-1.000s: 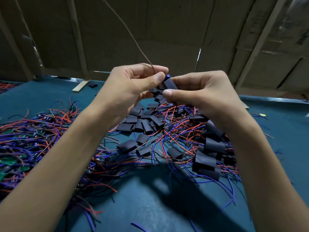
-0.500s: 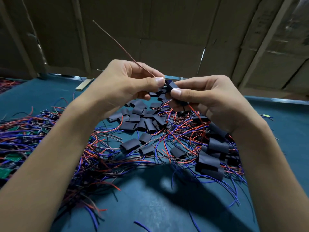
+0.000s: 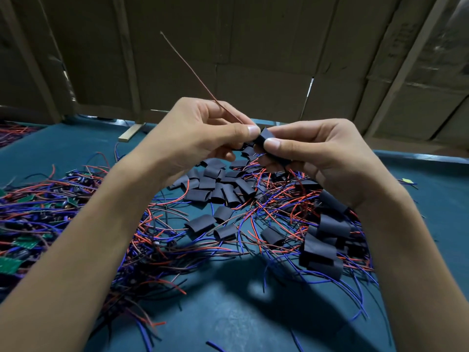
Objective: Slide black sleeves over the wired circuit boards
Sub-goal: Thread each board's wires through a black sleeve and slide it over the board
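My right hand (image 3: 322,158) pinches a black sleeve (image 3: 264,136) between thumb and fingers, raised above the table. My left hand (image 3: 195,138) meets it from the left, thumb tip touching the sleeve's end, and holds a thin red wire (image 3: 195,77) that sticks up and to the left. The circuit board itself is hidden between the fingers. Below lie several loose black sleeves (image 3: 208,185) and, at the right, sleeved boards (image 3: 319,252) among red and blue wires.
A teal table (image 3: 228,318) carries a heap of bare green circuit boards with tangled wires (image 3: 33,224) at the left. A wooden strip (image 3: 132,132) lies at the back. Cardboard panels (image 3: 253,47) wall off the far side.
The red wire's free end has swung down and leftward. The sleeve now shows more fully between the two thumbs, and both hands have stayed together above the pile.
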The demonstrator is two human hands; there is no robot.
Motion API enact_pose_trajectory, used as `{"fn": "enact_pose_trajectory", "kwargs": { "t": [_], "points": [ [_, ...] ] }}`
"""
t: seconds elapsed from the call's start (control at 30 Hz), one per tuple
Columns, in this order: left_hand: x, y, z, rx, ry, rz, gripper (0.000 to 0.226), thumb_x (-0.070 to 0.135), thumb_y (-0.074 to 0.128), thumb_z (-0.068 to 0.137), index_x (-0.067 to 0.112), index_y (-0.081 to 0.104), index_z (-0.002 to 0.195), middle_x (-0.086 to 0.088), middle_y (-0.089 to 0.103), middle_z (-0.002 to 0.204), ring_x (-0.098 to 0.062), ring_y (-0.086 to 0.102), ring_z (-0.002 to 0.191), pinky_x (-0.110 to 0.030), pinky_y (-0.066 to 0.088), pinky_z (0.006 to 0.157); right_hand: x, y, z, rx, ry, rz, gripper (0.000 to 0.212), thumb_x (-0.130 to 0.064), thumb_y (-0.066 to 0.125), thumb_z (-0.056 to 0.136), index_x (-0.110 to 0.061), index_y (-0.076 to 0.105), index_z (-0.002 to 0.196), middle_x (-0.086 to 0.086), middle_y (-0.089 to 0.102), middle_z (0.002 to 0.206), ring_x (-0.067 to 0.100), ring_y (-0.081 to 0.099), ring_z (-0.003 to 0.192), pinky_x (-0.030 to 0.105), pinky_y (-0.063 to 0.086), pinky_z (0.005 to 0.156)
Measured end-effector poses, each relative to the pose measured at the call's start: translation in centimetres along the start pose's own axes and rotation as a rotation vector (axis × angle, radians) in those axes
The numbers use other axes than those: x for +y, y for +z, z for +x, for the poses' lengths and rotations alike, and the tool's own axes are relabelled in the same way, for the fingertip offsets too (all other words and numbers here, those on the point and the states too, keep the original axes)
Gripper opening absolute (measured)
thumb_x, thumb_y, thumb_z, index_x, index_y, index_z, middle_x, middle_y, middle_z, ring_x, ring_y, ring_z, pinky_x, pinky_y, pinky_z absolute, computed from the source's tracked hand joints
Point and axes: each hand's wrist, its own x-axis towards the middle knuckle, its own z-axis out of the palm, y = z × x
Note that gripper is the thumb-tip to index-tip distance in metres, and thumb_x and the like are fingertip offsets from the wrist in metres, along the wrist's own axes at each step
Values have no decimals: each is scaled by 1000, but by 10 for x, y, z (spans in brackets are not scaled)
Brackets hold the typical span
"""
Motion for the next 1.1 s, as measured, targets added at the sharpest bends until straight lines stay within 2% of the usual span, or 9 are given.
{"fn": "enact_pose_trajectory", "kwargs": {
  "t": [0.27, 0.37, 0.5, 0.6, 0.7, 0.8, 0.9, 1.0, 1.1],
  "points": [
    [-1, 7, 0, -66, -51, 27, 38, 45, 61, 91, 13, 77, 103, -2, 73, 97, -11, 60, 86, -28, 47, 70, -1, -5, 0, 99, -118, -152, 20, -13, 81, 79, -10, 81, 98, 16, 78, 87, 19, 74, 76, 28, 61, 71],
    [-1, -19, 2, 14, -33, 57, 28, 41, 63, 96, 19, 76, 108, -7, 75, 101, -12, 67, 83, -25, 51, 65, -7, -27, -3, 284, -244, -523, 17, -10, 81, 83, -14, 79, 100, 8, 78, 81, 9, 70, 73, 27, 60, 74],
    [-30, -73, 10, 68, -201, 825, 19, 40, 72, 90, 26, 76, 102, 2, 76, 93, 0, 66, 72, -25, 50, 68, -9, -57, -11, 528, -157, -990, 22, -19, 81, 84, -13, 79, 105, 6, 77, 93, 19, 72, 88, 38, 58, 87],
    [-71, -80, 7, -119, -610, 1232, 36, 40, 77, 86, 18, 72, 114, -8, 71, 117, -23, 66, 100, -32, 51, 88, -3, -54, -8, 520, 129, -1250, 35, -25, 81, 83, -3, 74, 109, 21, 74, 105, 36, 67, 104, 46, 53, 94],
    [-97, -75, 8, -193, -660, 1244, 27, 30, 80, 83, 16, 77, 106, -11, 73, 110, -28, 67, 102, -35, 54, 91, 7, -19, 0, 376, -22, -1227, 43, -23, 79, 85, -9, 70, 125, 14, 72, 122, 29, 64, 116, 39, 49, 103],
    [-98, -74, 11, -101, -575, 1184, 12, 24, 83, 79, 19, 78, 89, -7, 74, 91, -25, 67, 90, -30, 52, 77, 29, 32, 5, -11, -118, -1064, 41, -29, 77, 90, -16, 70, 128, 1, 72, 124, 10, 65, 113, 29, 47, 105],
    [-96, -71, 13, -174, -559, 1171, 12, 28, 84, 79, 20, 78, 85, 4, 71, 78, -18, 65, 81, -27, 46, 69, 77, 72, 6, -330, -61, -1168, 52, -33, 68, 95, -22, 54, 144, 5, 61, 141, 24, 53, 131, 37, 41, 111],
    [-99, -70, 13, -245, -578, 1175, 27, 46, 84, 76, 23, 79, 91, 6, 74, 88, -17, 68, 87, -31, 54, 79, 112, 82, 6, -425, 2, -1304, 52, -33, 60, 100, -25, 48, 150, 5, 57, 142, 31, 47, 131, 43, 39, 108],
    [-108, -63, 15, -231, -538, 1194, 28, 47, 83, 77, 23, 78, 91, 1, 73, 95, -22, 67, 90, -31, 54, 80, 119, 79, 6, -385, -16, -1336, 39, -42, 61, 99, -25, 66, 133, 5, 60, 124, 31, 47, 119, 40, 39, 101]
  ]
}}
